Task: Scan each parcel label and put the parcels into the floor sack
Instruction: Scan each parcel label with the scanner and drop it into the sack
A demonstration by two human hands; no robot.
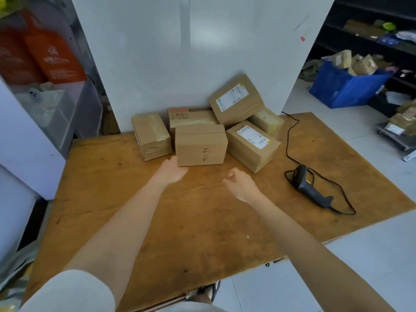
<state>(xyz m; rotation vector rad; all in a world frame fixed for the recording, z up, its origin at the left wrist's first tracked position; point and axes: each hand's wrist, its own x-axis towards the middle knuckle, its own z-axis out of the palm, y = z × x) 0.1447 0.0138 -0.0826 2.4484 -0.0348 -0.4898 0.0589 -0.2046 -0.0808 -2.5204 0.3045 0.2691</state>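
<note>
orange bags [51, 52]: two, on the shelf far left, off the table; no part in this job.
table [180, 221]: one wooden top; carries every parcel and the scanner.
parcels: six brown boxes, bunched at the far edge against the white panel [180, 52]; probably queued there for scanning.
taped parcel [150, 136]: leftmost, flat on the table, no label on the visible faces.
left hand [173, 170]: fingers extended and apart, touching the lower left corner of the marked parcel; not wrapped round it.
marked parcel [200, 146]: front middle, handwriting on the near face, label not visible. Likely the next pick; needs turning to find the label.
back parcel [191, 115]: behind the marked one, orange sticker on top.
right hand [239, 183]: above bare table, fingers loosely curled, holds nothing; probably heading for the box's other side.
tilted parcel [236, 101]: propped on the others, white label up.
small parcel [266, 121]: beneath the tilted one, partly hidden.
labelled parcel [252, 145]: front right, just beside the marked parcel, white label up, scannable as it lies.
white labels showing: two.
scanner [311, 188]: one, lying on the table right of the pile, cable looped around it; in neither hand.
blue crate [344, 86]: one, on the floor far right, heaped with packets.
floor sack: cannot tell where it is.
</note>
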